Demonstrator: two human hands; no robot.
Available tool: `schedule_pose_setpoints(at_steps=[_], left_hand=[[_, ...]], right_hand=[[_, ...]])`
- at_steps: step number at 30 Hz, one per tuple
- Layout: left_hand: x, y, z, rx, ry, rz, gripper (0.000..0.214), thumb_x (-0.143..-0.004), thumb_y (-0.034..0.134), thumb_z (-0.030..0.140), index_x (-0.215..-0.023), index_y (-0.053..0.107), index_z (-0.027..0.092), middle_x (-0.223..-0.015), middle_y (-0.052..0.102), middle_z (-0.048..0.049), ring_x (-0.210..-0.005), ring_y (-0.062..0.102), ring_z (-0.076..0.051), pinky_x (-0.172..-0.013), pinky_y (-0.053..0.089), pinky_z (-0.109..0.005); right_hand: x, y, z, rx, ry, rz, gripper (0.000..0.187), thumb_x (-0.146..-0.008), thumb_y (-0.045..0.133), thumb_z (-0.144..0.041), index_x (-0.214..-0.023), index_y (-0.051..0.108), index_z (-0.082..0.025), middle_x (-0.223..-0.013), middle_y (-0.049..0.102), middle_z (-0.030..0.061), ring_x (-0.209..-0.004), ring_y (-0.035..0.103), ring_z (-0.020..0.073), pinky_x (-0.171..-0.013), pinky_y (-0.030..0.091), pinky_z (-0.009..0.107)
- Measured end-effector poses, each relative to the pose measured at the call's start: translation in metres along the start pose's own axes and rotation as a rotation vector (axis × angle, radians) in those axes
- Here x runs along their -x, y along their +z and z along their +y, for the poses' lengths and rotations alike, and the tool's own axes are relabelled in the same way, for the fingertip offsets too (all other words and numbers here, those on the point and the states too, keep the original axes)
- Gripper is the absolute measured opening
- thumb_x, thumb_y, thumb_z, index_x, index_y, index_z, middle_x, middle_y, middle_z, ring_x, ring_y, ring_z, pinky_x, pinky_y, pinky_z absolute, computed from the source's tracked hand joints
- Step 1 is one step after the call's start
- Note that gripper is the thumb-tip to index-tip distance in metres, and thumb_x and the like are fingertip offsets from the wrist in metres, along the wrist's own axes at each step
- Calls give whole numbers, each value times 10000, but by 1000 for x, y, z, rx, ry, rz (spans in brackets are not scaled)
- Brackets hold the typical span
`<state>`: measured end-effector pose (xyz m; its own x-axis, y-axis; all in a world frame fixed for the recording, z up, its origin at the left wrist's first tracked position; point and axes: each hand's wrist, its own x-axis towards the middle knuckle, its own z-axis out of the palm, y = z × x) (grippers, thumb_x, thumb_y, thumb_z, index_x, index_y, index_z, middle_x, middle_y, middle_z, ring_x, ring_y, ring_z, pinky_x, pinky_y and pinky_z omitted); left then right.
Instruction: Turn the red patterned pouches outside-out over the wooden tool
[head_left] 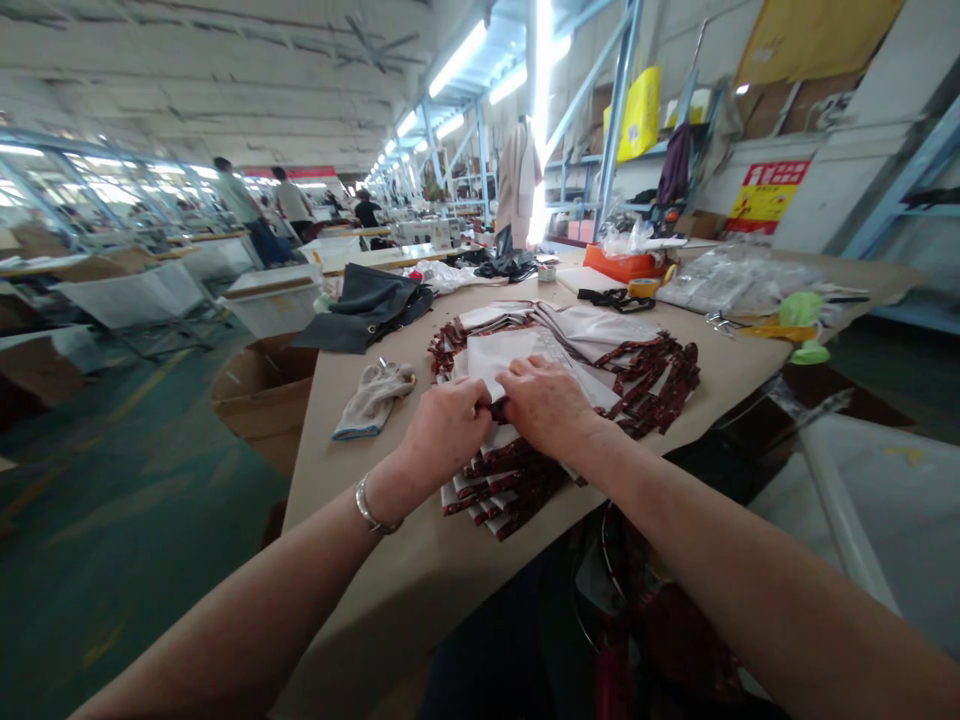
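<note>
- Fingertips of both hands are hidden: the left hand [446,425] is bunched with thumb against fingers, clamped onto the near part of the stack of white cloth pieces with dark red patterned trim [499,500].
- The right hand [547,405] lies knuckles up on the same stack with its fingers curled under. We cannot tell whether it pinches cloth or only presses down.
- The hands touch each other and cover the middle of the stack, so we cannot count the pieces there.
- Below the table edge, a dark red bundle [637,620] sits between the forearms. It is in shadow and hard to make out.
- The background people and benches at far left are blurred.
- The stack lies on the brown paper-covered table [360,560], at the near edge right in front of us.
- A thin silver bracelet [367,508] is on the left wrist.
- A grey knitted work glove [373,398] lies just left of the left hand, apart from the stack.
- A folded dark grey fabric [367,305] lies further back on the left, and an open cardboard box [262,390] stands on the floor beside the table.
- At the far right are an orange tray [622,265], clear plastic bags [720,280] and a light green object [802,312], all well apart from the hands.
- The stack fans out: its long axis runs from the near table edge away and to the right.
- The trimmed ends of the nearest pieces point toward us and overlap like shingles.
</note>
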<state>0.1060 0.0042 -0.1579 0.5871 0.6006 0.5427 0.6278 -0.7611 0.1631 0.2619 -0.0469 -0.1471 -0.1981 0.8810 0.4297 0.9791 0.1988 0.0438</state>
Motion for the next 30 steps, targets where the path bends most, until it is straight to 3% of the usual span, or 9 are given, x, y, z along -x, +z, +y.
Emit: schedule_pose_setpoints(at_steps=[4, 7, 12, 17, 19, 22, 24, 26, 30], left_hand=[[5, -8, 4, -58, -9, 89, 125, -722, 490, 113, -711, 595, 181, -756, 623, -41, -695, 589, -171, -650, 438, -278], [9, -8, 12, -26, -16, 79, 152, -743, 477, 116, -770, 614, 173, -824, 634, -57, -728, 598, -184, -652, 447, -291], [25, -9, 59, 807, -240, 123, 89, -768, 531, 165, -805, 608, 190, -676, 625, 6, -601, 579, -129, -544, 468, -234], [62, -4, 125, 1824, -598, -302, 159, -766, 672, 314, -803, 571, 197, -733, 659, 1, -616, 632, -137, -508, 542, -241], [78, 9, 138, 1887, -731, -473, 197, -746, 703, 332, -783, 578, 185, -679, 633, 10, -567, 604, -115, -483, 526, -215], [99, 33, 144, 1690, -714, -772, 223, -718, 721, 336, -693, 598, 152, -542, 537, 38, -427, 467, -53, -369, 385, -139], [108, 42, 146, 1591, -637, -1036, 285, -707, 721, 368, -611, 570, 146, -478, 464, 56, -373, 370, -30, -325, 294, -130], [107, 44, 148, 1648, -620, -1228, 331, -711, 712, 424, -605, 551, 156, -488, 470, 54, -366, 358, -33, -316, 283, -142], [78, 48, 154, 1909, -780, -1150, 267, -702, 741, 373, -703, 582, 158, -601, 580, 21, -438, 496, -62, -364, 351, -151]], right_hand=[[2, -15, 33, 63, 238, -5, 309, -856, 421, -90, -1060, 649, -127, -1036, 654, 184, -961, 622, 295, -804, 478, 408], [34, -36, 41, -45, 379, 170, 365, -816, 515, -185, -1167, 610, -157, -926, 698, 131, -856, 663, 296, -771, 497, 405], [136, -50, 15, -79, 245, 428, 308, -797, 509, -177, -1085, 613, -210, -927, 713, 70, -831, 675, 232, -760, 513, 320], [228, -30, -16, -418, 519, 84, 284, -815, 458, -177, -996, 674, -215, -785, 717, 57, -717, 677, 239, -650, 534, 337], [250, -20, -28, -844, 737, 24, 237, -863, 492, -246, -990, 692, -234, -817, 724, 39, -756, 680, 217, -694, 545, 325], [269, -16, -45, -1498, 1100, 322, 227, -877, 557, -399, -990, 694, -257, -923, 729, 27, -812, 681, 195, -793, 554, 350], [272, -20, -54, -1814, 1202, 431, 251, -875, 552, -449, -924, 699, -251, -877, 729, 24, -768, 684, 184, -791, 565, 359], [269, -31, -58, -1931, 1210, 343, 302, -881, 524, -474, -861, 705, -233, -783, 721, 35, -754, 686, 192, -780, 572, 357], [256, -49, -31, -1891, 1194, 308, 324, -866, 520, -499, -888, 708, -236, -819, 736, 48, -878, 689, 218, -807, 567, 347]])
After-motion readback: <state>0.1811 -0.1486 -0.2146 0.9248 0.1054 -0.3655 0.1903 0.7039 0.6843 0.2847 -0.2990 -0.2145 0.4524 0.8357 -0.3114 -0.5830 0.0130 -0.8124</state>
